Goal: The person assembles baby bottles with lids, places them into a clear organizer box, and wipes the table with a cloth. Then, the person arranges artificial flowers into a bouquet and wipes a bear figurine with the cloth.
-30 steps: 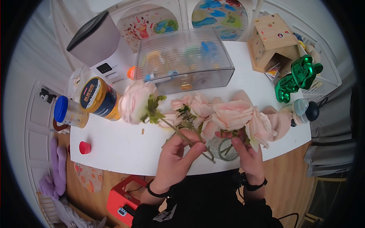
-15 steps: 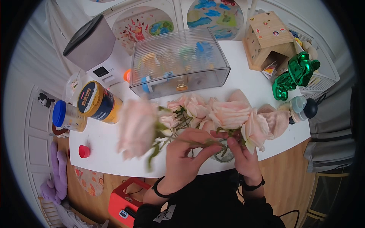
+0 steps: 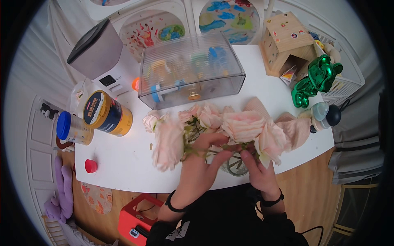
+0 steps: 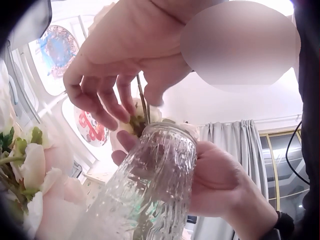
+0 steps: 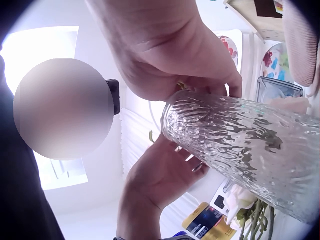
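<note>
In the head view my left hand (image 3: 200, 167) pinches the stem of a pink rose (image 3: 168, 144), its bloom out to the left. In the left wrist view a thin stem (image 4: 144, 100) runs from that hand's fingers down to the mouth of the ribbed glass vase (image 4: 157, 175). My right hand (image 3: 263, 177) is at the vase rim (image 3: 234, 167), thumb and fingers pinching stems below two large roses (image 3: 243, 125). Several stems stand in the vase mouth. Fingers of the right hand are partly hidden by blooms and glass.
More pink roses (image 3: 210, 117) lie behind the hands. Farther back stand a clear box (image 3: 193, 74), a wooden house (image 3: 287, 41) and a green bear figure (image 3: 316, 80). Tubs (image 3: 108, 115) and a red cup (image 3: 90, 166) are at the left, a knitted cloth (image 3: 293, 129) at the right.
The left hand has turned its rose's stem toward the vase mouth, and that bloom has dropped, then swung right, closer to the other flowers. The right hand keeps its hold at the rim.
</note>
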A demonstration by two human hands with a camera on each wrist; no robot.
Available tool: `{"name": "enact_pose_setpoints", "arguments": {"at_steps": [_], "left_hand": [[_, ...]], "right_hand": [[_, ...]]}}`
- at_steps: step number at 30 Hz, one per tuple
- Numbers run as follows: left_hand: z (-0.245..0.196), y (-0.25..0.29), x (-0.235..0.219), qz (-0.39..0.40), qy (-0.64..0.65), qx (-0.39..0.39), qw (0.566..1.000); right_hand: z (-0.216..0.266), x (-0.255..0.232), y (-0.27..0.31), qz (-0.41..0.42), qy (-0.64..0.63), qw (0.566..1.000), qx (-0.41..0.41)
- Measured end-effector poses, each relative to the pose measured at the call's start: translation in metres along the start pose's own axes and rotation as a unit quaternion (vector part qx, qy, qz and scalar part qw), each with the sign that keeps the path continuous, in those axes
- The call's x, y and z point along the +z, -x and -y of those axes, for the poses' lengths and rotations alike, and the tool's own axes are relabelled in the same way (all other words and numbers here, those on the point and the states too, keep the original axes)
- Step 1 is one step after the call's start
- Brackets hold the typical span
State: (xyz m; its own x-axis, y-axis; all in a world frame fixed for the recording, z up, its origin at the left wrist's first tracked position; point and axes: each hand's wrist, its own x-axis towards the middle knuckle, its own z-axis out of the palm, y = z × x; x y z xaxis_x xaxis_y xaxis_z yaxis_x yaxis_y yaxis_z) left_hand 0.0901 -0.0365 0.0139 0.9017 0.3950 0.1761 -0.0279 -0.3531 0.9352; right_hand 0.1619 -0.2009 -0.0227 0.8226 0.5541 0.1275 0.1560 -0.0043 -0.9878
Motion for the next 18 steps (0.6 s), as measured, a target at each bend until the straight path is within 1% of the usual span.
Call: {"name": "enact_pose_setpoints", "arguments": {"at_steps": [1,2,3,4,5,6,7,8,9,11,13,14,15,16,17,18], "left_hand": [[-0.002,0.003,-0.002,0.001,0.000,0.001,1.000],[-0.004,0.007,-0.004,-0.017,0.065,-0.003,0.998],[-0.005,0.008,-0.007,-0.036,0.129,-0.007,0.991],[-0.005,0.007,-0.010,-0.026,0.074,0.011,0.997],[-0.004,0.005,-0.009,-0.027,0.074,0.011,0.997],[-0.001,0.003,-0.007,-0.023,0.028,0.017,0.999],[0.001,0.002,-0.006,-0.021,-0.019,0.022,0.999],[0.002,0.002,-0.004,-0.022,-0.019,0.023,0.999],[0.002,0.003,-0.002,-0.009,-0.041,0.028,0.999],[0.005,0.005,0.004,0.004,-0.062,0.033,0.997],[0.009,0.008,0.010,0.002,-0.133,0.073,0.988],[0.008,0.008,0.010,0.002,-0.133,0.074,0.988],[0.008,0.008,0.010,0.015,-0.120,0.059,0.991],[0.008,0.007,0.010,0.029,-0.107,0.044,0.993],[0.010,0.006,0.009,0.028,-0.107,0.045,0.993],[0.015,0.004,0.009,0.042,-0.073,0.052,0.995]], "right_hand": [[-0.002,0.000,-0.001,-0.001,0.034,0.999,-0.038],[-0.003,0.000,-0.002,-0.002,0.068,0.995,-0.076],[-0.001,-0.001,-0.002,-0.003,0.068,0.995,-0.076],[0.003,-0.001,-0.002,0.006,0.063,0.996,-0.058],[0.005,-0.001,-0.002,0.017,0.059,0.997,-0.041],[0.004,-0.001,-0.001,0.018,0.059,0.997,-0.041],[0.002,-0.002,0.001,0.016,0.050,0.998,-0.021],[0.001,-0.002,0.001,0.013,0.039,0.999,0.000],[0.001,-0.001,0.000,0.014,0.039,0.999,0.000],[0.002,0.001,0.000,-0.007,0.064,0.997,-0.046],[-0.001,0.003,0.000,-0.019,0.059,0.997,-0.045],[-0.002,0.003,0.000,-0.030,0.052,0.997,-0.044],[-0.001,0.002,0.001,-0.031,0.052,0.997,-0.045],[0.001,0.001,0.002,-0.018,0.057,0.998,-0.035],[0.004,-0.001,0.002,-0.005,0.062,0.998,-0.024],[0.007,-0.001,0.002,-0.005,0.062,0.998,-0.025]]}}
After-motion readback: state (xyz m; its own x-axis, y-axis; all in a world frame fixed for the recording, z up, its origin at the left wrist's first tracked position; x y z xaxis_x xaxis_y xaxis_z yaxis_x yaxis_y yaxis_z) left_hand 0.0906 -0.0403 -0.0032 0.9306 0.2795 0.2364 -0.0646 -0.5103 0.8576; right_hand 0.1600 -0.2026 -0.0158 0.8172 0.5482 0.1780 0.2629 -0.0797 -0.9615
